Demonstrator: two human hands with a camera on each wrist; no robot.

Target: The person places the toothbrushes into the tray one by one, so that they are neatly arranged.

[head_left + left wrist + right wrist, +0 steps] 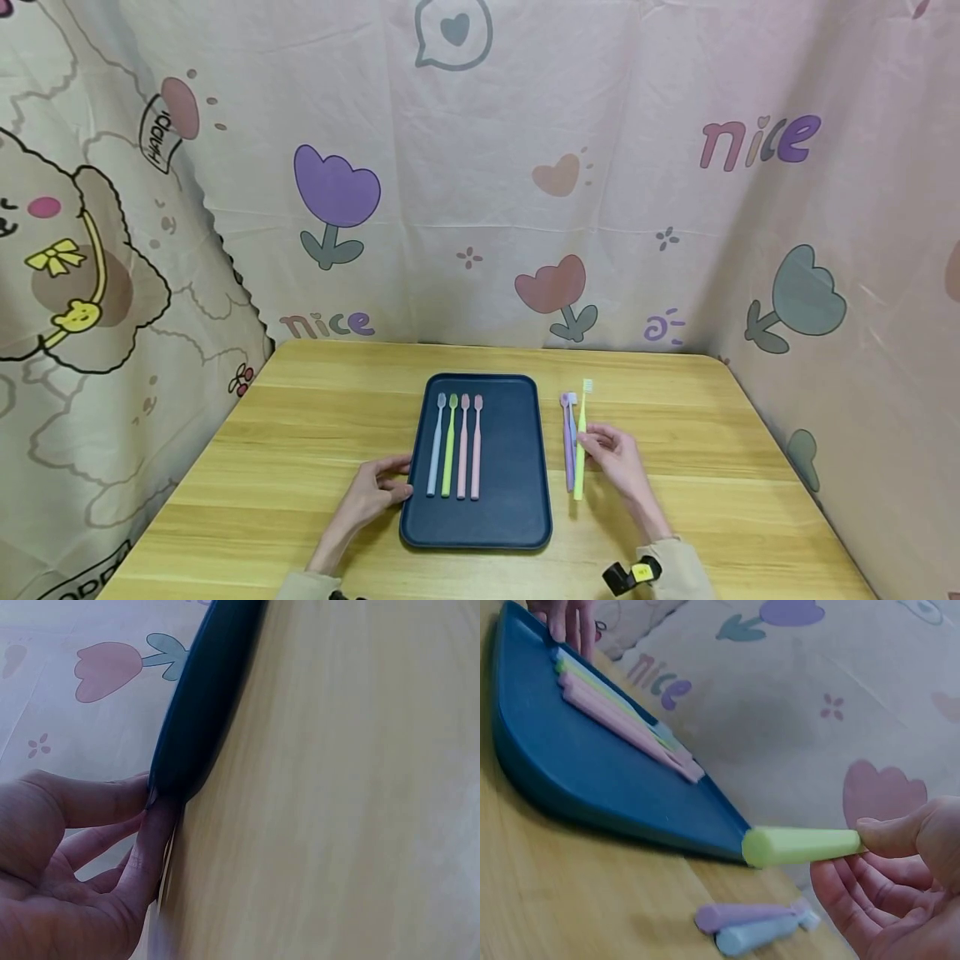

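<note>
My right hand (617, 457) pinches a yellow-green toothbrush (580, 467) by its handle, bristle head pointing away from me. In the right wrist view the handle end of this toothbrush (795, 846) hangs above the table. Just left of it, a purple toothbrush (567, 442) and a blue toothbrush (754, 935) lie side by side on the wood. My left hand (375, 490) grips the left edge of a dark blue tray (513, 467), thumb and finger at its rim (169, 761). On the tray, a light blue toothbrush (435, 454), a green toothbrush (448, 458) and two pink toothbrushes (476, 458) lie in a row.
The toothbrushes on the tray fill its left half, heads toward the far side. Under everything is a wooden table (300, 400). A printed curtain (450, 167) hangs behind the table and along both sides.
</note>
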